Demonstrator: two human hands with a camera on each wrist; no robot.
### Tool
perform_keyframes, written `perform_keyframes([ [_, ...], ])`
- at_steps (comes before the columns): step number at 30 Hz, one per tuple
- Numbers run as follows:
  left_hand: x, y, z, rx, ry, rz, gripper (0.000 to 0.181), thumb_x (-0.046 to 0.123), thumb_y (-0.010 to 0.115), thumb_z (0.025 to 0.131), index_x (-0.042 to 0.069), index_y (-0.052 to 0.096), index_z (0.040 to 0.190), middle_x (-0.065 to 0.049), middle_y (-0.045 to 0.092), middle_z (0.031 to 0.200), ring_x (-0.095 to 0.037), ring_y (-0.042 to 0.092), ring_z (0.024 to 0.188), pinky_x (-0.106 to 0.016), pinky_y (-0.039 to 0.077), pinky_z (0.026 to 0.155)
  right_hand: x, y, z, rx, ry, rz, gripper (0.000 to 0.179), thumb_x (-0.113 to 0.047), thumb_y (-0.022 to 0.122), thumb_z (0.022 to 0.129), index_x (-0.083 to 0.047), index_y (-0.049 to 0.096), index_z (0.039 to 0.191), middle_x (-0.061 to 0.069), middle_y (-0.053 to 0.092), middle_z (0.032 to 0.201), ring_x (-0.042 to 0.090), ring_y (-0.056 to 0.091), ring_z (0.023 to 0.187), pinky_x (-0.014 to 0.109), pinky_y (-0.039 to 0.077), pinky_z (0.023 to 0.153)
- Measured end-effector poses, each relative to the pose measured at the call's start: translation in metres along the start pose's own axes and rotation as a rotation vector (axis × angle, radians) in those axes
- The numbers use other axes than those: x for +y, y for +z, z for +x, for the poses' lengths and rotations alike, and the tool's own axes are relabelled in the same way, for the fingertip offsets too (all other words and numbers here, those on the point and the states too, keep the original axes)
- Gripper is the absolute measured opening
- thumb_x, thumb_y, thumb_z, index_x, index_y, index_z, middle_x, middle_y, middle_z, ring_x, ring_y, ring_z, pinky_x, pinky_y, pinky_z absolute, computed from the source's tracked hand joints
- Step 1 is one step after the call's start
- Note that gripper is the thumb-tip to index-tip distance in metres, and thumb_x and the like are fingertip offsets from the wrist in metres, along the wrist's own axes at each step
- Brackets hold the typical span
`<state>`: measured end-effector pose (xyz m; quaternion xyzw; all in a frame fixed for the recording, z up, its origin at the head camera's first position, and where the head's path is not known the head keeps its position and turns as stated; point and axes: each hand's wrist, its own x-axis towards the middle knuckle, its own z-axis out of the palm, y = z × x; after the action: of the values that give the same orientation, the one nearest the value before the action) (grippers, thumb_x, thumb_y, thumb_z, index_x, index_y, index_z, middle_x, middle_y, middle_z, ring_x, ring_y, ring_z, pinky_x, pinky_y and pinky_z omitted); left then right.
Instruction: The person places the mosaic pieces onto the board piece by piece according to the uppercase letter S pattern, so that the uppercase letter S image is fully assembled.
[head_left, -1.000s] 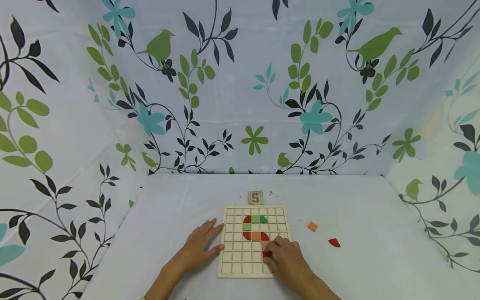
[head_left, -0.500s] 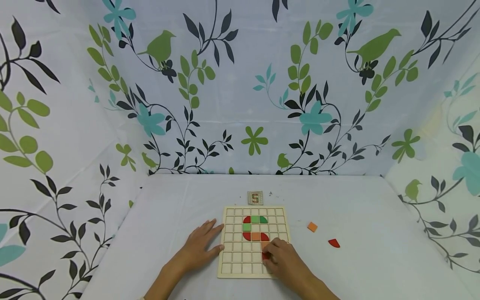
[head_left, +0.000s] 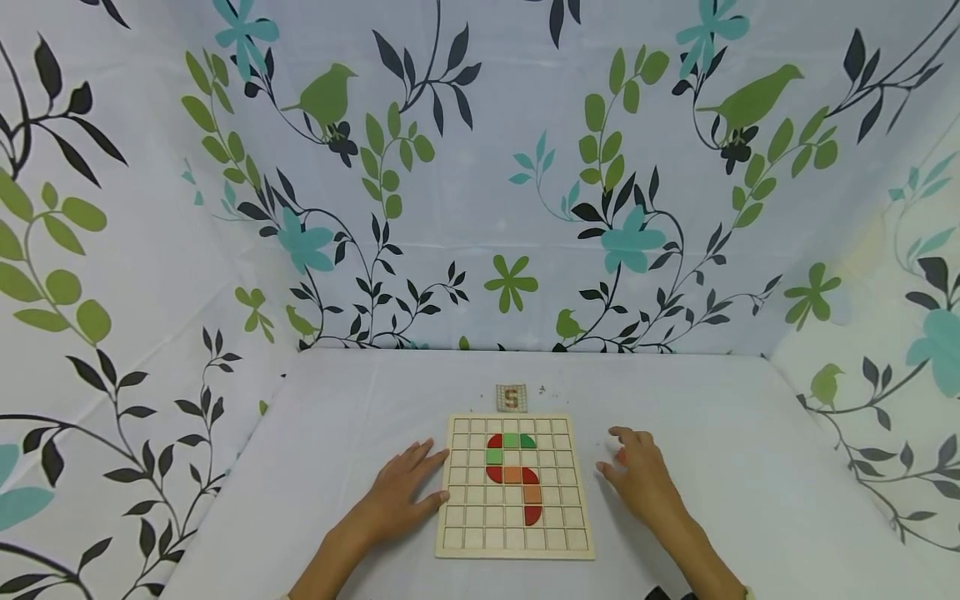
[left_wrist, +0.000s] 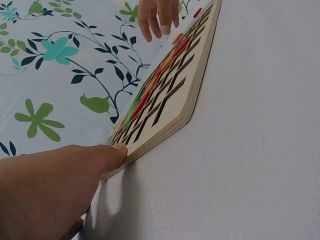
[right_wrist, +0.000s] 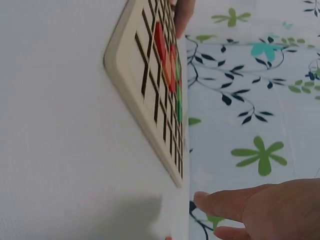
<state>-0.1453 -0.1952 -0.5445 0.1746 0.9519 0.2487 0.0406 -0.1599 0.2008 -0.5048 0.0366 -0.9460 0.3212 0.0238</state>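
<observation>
A square wooden grid board (head_left: 482,527) lies on the white table, with red, green and orange flat tiles set in its cells in a curving line. My left hand (head_left: 401,492) rests at its left edge, fingers spread; the left wrist view shows the thumb (left_wrist: 107,156) against the rim. Right of the board, my right hand (head_left: 645,479) hovers with fingers apart above an orange square tile (head_left: 621,456), partly covered by them. Past the board in the left wrist view lie that orange tile (left_wrist: 177,38) and a red quarter-round tile (left_wrist: 197,12), which my right hand hides in the head view.
Behind the board's top edge lies a small pattern card (head_left: 512,398) showing a similar curved figure. A cloth printed with leaves and birds (head_left: 510,283) hangs behind and along both sides of the white tabletop (head_left: 360,417).
My right hand has left the red tile at the lower end of the line, which now shows uncovered, and moved right over the loose tiles. My left hand stays at the board.
</observation>
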Motion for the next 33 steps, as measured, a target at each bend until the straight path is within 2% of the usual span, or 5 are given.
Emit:
perform_keyframes([
  [3,0.000,0.000,0.000,0.003,-0.001,-0.004,0.068,0.053,0.062,0.103,0.021,0.047,0.161,-0.015,0.035,0.170,-0.041,0.027,0.159,-0.066,0.021,0.127,0.016,-0.008,0.007,0.007,0.040,-0.010,0.059,-0.012,0.078,0.095,0.007,0.052,0.144,0.037,0.051,0.136,0.050,0.056,0.119,0.058,0.054,0.090],
  [11,0.000,0.002,-0.001,-0.017,0.006,-0.011,0.068,0.053,0.061,0.104,0.020,0.046,0.161,-0.016,0.035,0.170,-0.042,0.027,0.159,-0.066,0.022,0.126,0.037,-0.007,0.010,-0.048,0.102,-0.002,0.047,-0.008,0.074,0.096,0.012,0.056,0.134,0.035,0.055,0.127,0.050,0.055,0.119,0.062,0.051,0.095],
  [20,0.001,-0.001,0.000,-0.012,-0.015,-0.028,0.068,0.052,0.063,0.103,0.020,0.046,0.161,-0.016,0.035,0.170,-0.042,0.027,0.159,-0.066,0.021,0.126,0.039,-0.002,0.011,-0.015,0.071,0.043,0.034,-0.002,0.068,0.096,0.011,0.063,0.127,0.032,0.056,0.126,0.047,0.056,0.118,0.060,0.051,0.096],
  [27,0.000,-0.001,0.001,-0.014,-0.013,-0.020,0.068,0.052,0.063,0.103,0.021,0.046,0.161,-0.015,0.034,0.170,-0.041,0.026,0.159,-0.067,0.022,0.126,0.039,0.004,0.013,-0.017,0.035,-0.003,0.028,-0.001,0.066,0.099,0.009,0.066,0.126,0.028,0.060,0.123,0.042,0.059,0.116,0.057,0.054,0.096],
  [33,-0.001,0.000,0.002,-0.013,-0.004,-0.023,0.068,0.052,0.062,0.103,0.020,0.046,0.161,-0.016,0.035,0.170,-0.042,0.027,0.159,-0.068,0.022,0.126,0.036,0.009,0.016,-0.019,0.021,-0.024,0.026,0.001,0.067,0.097,0.008,0.067,0.123,0.025,0.061,0.117,0.034,0.061,0.105,0.052,0.055,0.090],
])
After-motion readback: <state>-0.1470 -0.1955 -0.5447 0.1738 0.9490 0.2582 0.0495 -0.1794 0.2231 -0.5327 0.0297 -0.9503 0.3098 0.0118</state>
